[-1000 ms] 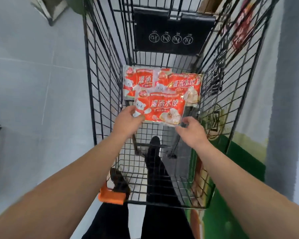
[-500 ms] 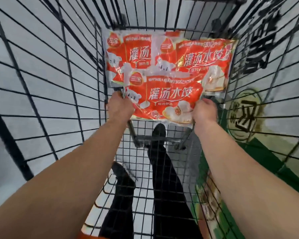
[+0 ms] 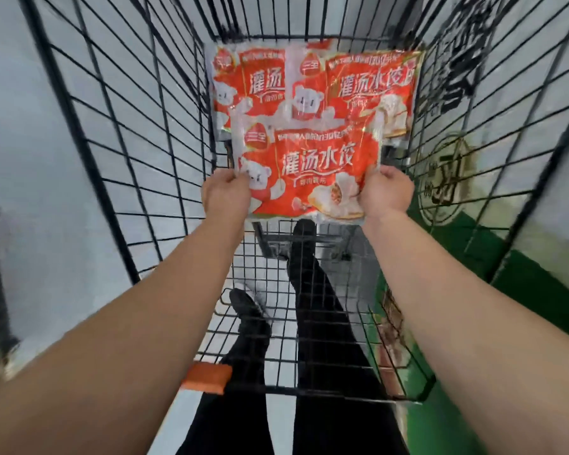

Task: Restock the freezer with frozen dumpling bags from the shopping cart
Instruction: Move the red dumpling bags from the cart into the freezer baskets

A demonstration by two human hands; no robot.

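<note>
Inside the black wire shopping cart (image 3: 138,152) lie three red dumpling bags with white lettering. The nearest dumpling bag (image 3: 309,172) is gripped at its two lower corners: my left hand (image 3: 225,195) pinches the left edge, my right hand (image 3: 385,193) holds the right edge. It sits on top of two more bags, one at the back left (image 3: 247,83) and one at the back right (image 3: 372,90), which rest on the cart floor against the far wall. No freezer is in view.
The cart's wire sides rise steeply on both sides of my arms. An orange handle piece (image 3: 206,377) sits on the near rim. Through the mesh floor I see my black trousers and shoes. A green and white wall (image 3: 473,244) stands at the right, grey floor at the left.
Both hands have closed on the nearest bag's edges and drawn it toward me, off the two bags behind. The view has pulled back a little from the cart floor.
</note>
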